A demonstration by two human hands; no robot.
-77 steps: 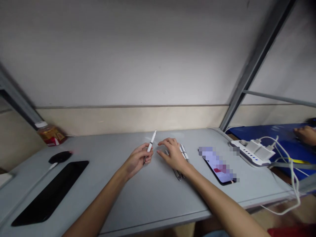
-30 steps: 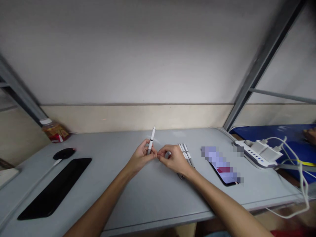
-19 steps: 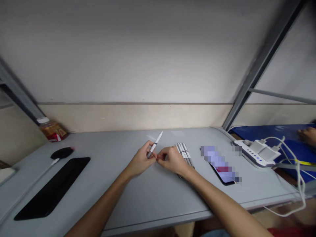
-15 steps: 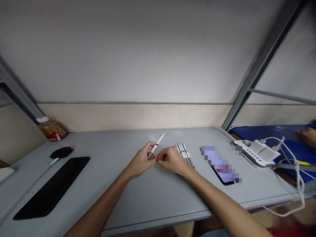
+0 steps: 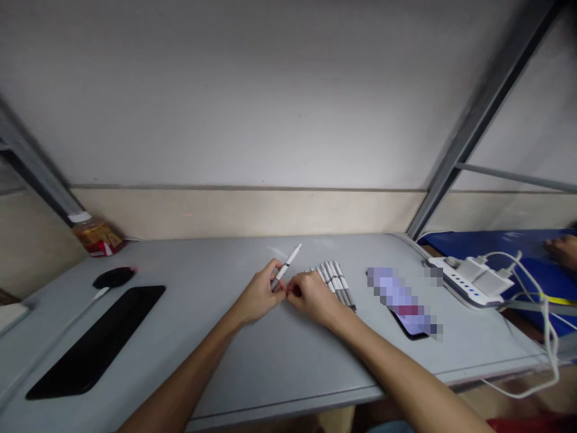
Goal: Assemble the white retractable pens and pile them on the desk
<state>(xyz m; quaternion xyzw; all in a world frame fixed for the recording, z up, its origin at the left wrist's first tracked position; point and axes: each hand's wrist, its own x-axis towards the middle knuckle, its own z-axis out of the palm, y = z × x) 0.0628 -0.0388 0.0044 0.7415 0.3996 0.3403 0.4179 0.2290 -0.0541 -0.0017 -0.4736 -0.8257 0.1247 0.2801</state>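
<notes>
My left hand is closed around a white pen with a dark band and a grey grip, its white end tilted up and to the right. Close against the pen's lower end, my right hand is pinched, thumb and fingertips together. Whatever lies between those fingertips is hidden or too small to name. Just right of my right hand, several similar pens lie side by side on the grey table, partly covered by the hand.
A phone with a blurred screen lies to the right. Beyond it sits a white power strip with plugs and cables. At left are a black mouse, a black flat pad and a bottle. Another person's hand rests far right.
My right hand has shifted slightly left and down, uncovering more of the row of pens. The left hand keeps the pen in nearly the same place.
</notes>
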